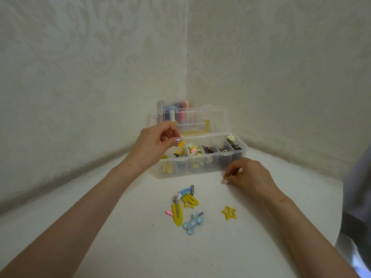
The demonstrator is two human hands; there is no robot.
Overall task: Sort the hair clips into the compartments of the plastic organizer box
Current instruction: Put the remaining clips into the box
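Blue bone clip [193, 223] lies diagonally, metal end toward organizer box [220, 164].

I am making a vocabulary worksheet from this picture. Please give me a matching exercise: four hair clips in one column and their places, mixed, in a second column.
1. blue bone clip
2. small yellow clip
3. brown clips
4. cream flower clip

A. in the rightmost compartment of the box
B. on the table, nearest the camera
C. pinched in the left hand
D. in the middle compartment

Pairs: 1-B, 2-C, 3-D, 4-A
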